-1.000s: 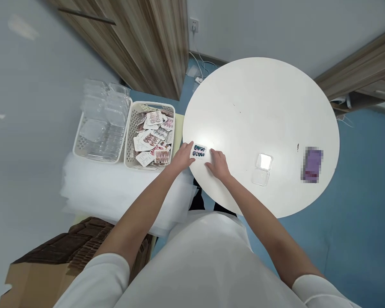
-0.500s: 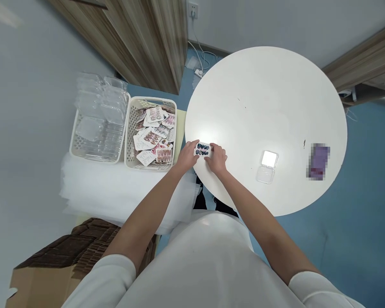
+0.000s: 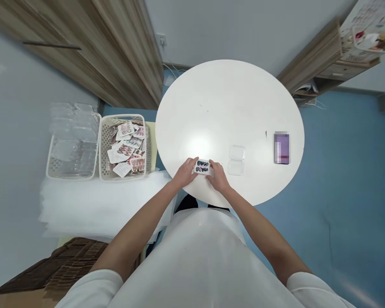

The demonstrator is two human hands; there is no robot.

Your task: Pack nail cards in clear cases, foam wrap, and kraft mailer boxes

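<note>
Between my two hands is a small white card of dark, shiny press-on nails [image 3: 202, 167], set in two rows. My left hand [image 3: 185, 173] grips its left edge, fingers at the top and thumb below. On the opposite edge my right hand [image 3: 218, 176] pinches it the same way. The card is over the near part of the round white table [image 3: 231, 94]; whether it touches the top I cannot tell. Just right of my right hand lies a clear plastic case [image 3: 236, 160], its lid hinged back flat.
Left of the table stands a white basket [image 3: 103, 147] heaped with nail cards. Beside it, another basket [image 3: 71, 174] holds stacked clear cases. White foam sheets [image 3: 105, 205] lie in front of them. A purple object, partly blurred [image 3: 281, 149], rests at the table's right. Brown cardboard [image 3: 73, 265] is lower left.
My view has swung to the right, so the table and baskets appear farther left. Both hands still hold the nail card, now nearer the open case.
</note>
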